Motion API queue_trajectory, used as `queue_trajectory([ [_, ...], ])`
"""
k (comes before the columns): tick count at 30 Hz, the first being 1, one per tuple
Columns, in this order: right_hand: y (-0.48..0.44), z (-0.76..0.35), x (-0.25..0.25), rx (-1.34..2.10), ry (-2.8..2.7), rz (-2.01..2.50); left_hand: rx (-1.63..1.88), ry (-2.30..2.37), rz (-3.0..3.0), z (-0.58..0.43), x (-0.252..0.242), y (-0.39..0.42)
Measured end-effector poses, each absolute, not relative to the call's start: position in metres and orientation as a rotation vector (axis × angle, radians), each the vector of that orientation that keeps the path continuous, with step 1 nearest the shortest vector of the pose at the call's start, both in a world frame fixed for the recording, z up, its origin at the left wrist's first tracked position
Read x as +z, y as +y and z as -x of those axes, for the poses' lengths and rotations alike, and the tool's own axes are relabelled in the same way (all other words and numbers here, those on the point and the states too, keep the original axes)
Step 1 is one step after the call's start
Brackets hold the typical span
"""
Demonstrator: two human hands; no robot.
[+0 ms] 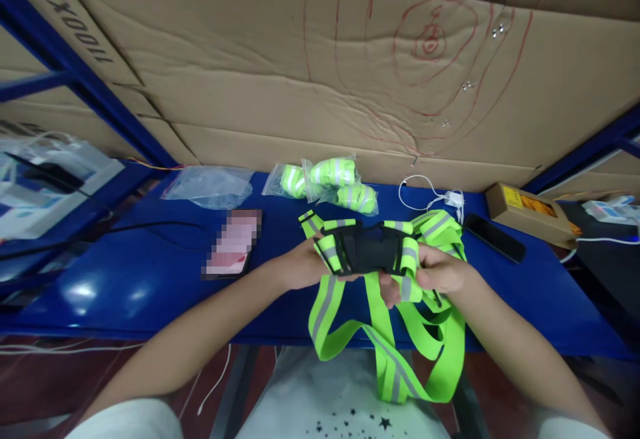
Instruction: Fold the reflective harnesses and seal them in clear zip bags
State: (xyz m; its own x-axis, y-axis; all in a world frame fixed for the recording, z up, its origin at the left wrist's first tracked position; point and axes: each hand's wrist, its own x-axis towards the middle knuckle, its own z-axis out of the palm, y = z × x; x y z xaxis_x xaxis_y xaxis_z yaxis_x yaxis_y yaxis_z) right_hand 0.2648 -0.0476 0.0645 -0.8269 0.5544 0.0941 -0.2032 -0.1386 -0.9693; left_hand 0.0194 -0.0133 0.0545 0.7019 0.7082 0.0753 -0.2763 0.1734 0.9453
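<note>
A neon-yellow strap (395, 366) with a grey reflective stripe hangs in loops below my hands, over the table's front edge. Its wide black buckle (371, 250) is held up between my hands, with strap folded through both ends. My left hand (307, 264) is closed round the strap at the buckle's left end, its fingers mostly behind it. My right hand (440, 271) grips the strap beside the buckle's right end, thumb on top and fingertips showing underneath. More strap is bunched behind my right hand.
On the blue table (165, 299), bagged yellow bundles (333, 172) and an empty plastic bag (210, 187) lie at the back. A lit phone (234, 242) is left; a dark phone (495, 238), white cable (425, 202) and cardboard box (533, 216) are right.
</note>
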Motion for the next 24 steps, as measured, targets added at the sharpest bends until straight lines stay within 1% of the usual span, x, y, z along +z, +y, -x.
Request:
queue_trajectory([
  [3,-0.043,-0.261,0.076,1.867,-1.776,0.481,0.672,0.321,-1.246,-0.023,0.055,-0.014],
  [6,-0.04,-0.266,0.085,1.683,-1.829,0.623,0.749,0.297,-1.237,-0.027,0.059,-0.013],
  [8,-0.037,-0.275,0.088,1.707,-1.787,0.673,0.787,0.297,-1.225,-0.027,0.062,-0.013],
  [11,-0.034,-0.287,0.088,1.901,-1.727,0.703,0.767,0.283,-1.209,-0.026,0.061,-0.012],
  [13,-0.032,-0.29,0.088,1.945,-1.739,0.791,0.73,0.28,-1.186,-0.025,0.057,-0.013],
  [15,-0.03,-0.288,0.088,1.89,-1.779,0.899,0.698,0.284,-1.153,-0.025,0.052,-0.013],
  [20,-0.033,-0.27,0.08,1.57,-1.746,1.047,0.711,0.312,-1.17,-0.03,0.049,-0.013],
  [24,-0.039,-0.256,0.065,1.59,-1.549,1.028,0.903,0.46,-1.195,-0.039,0.056,-0.02],
])
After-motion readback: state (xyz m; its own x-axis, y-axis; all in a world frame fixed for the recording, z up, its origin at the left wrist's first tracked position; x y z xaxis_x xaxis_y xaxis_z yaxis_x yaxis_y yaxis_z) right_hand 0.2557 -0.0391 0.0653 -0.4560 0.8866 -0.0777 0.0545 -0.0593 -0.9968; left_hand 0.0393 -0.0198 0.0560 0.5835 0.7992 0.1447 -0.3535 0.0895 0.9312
